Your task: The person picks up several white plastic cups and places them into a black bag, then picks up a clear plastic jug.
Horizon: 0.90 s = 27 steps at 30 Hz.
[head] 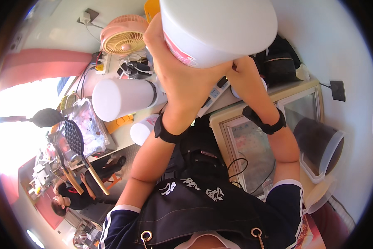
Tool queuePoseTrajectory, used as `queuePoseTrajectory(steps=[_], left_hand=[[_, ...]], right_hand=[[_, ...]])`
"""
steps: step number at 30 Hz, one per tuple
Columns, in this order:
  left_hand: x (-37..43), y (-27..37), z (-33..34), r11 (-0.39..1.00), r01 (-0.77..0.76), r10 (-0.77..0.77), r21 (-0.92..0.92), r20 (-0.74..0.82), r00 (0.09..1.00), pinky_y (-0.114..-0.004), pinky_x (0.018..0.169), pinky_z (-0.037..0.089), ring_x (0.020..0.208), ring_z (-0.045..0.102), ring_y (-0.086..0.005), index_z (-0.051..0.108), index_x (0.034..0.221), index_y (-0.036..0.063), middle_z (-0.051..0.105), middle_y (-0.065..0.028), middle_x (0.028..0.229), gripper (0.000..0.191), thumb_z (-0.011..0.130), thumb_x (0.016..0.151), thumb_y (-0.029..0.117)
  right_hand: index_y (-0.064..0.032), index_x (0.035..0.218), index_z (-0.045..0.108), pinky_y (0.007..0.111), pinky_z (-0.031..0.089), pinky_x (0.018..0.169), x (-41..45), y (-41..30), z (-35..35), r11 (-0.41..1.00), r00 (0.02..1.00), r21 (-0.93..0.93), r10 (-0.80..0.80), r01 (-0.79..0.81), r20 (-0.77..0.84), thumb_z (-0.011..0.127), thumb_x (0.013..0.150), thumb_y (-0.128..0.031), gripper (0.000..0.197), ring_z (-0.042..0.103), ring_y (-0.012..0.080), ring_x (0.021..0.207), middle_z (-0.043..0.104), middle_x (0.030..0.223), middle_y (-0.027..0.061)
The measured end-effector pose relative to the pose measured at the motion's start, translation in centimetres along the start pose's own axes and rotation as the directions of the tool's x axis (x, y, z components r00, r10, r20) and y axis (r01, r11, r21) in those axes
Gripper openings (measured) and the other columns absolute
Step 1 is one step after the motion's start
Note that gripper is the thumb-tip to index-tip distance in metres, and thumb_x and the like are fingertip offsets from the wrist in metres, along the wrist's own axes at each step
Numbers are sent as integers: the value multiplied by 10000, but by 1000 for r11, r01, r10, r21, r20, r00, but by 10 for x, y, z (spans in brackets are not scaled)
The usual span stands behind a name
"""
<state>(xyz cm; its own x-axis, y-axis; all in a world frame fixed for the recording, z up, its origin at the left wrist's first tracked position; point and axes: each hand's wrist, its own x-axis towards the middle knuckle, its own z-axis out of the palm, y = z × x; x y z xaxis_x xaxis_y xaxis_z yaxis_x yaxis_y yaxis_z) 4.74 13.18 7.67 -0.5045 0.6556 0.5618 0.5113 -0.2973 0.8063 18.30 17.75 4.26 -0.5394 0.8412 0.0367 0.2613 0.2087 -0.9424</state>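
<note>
A large white cylindrical container (217, 28) with a red printed pattern fills the top middle, close to the camera. My left hand (183, 71) grips its side with the fingers wrapped behind it. Beside it, my right hand (247, 71) holds the lower edge on the right; its fingertips are hidden. Below and left of my left hand, a white cylinder with a dark band (121, 96) lies within view above the counter. A smaller white tub with red print (143, 129) is partly covered by my left wrist. Between my forearms shows a white power strip (214, 95).
A pink fan (125, 39) and tangled cables stand at the upper left. Waffle irons with wooden handles (74, 137) jut in at left. A glass-topped chest freezer (251, 149) is at right, with a clear plastic container (321, 155). A seated person (76, 193) is at lower left.
</note>
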Motion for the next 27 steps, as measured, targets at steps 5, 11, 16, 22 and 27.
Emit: queuePoseTrajectory(steps=[5, 11, 16, 22, 27], left_hand=[[7, -6, -4, 961, -252, 269, 111, -182, 946, -359, 897, 491, 1048, 608, -242, 480, 1294, -18, 575, -148, 1192, 825, 901, 606, 157], [39, 39, -91, 991, 23, -7, 134, -121, 993, -404, 1004, 459, 1149, 588, -266, 475, 1330, -27, 607, -186, 1225, 623, 763, 789, 88], [18, 82, -166, 880, 61, -194, -471, -240, 951, -438, 1072, 411, 1232, 543, -273, 551, 1279, -29, 592, -133, 1287, 414, 616, 942, 202], [-64, 58, -269, 952, 258, -156, 168, -459, 875, -411, 1058, 417, 1212, 542, -264, 509, 1314, -69, 567, -160, 1293, 537, 691, 844, 114], [-131, -9, -298, 715, 631, -528, 302, -359, 770, -348, 983, 463, 1087, 602, -235, 521, 1320, -51, 619, -121, 1206, 636, 788, 745, 7]], right_hand=[[24, 988, 552, 294, 457, 643, -8, 28, -1, 999, 997, -39, 10, -13, -80, 608, 946, -75, 122, 533, 151, 641, 621, 757, 121], [-8, 990, 573, 211, 384, 597, -7, 38, -3, 992, 997, 111, 67, -62, -42, 571, 982, -45, 37, 459, 50, 659, 570, 785, -18], [16, 1077, 599, 219, 467, 680, -1, 35, -11, 979, 995, 204, 38, -18, -97, 603, 925, 17, 153, 566, 81, 717, 667, 859, 48], [34, 1110, 615, 223, 484, 732, -1, 36, -21, 991, 986, 112, 90, -74, -140, 614, 937, -12, 179, 621, 109, 778, 695, 879, 84], [43, 1161, 617, 229, 501, 778, 0, 33, -16, 987, 982, 74, 148, -140, -118, 639, 942, -42, 236, 659, 115, 830, 726, 908, 100]])
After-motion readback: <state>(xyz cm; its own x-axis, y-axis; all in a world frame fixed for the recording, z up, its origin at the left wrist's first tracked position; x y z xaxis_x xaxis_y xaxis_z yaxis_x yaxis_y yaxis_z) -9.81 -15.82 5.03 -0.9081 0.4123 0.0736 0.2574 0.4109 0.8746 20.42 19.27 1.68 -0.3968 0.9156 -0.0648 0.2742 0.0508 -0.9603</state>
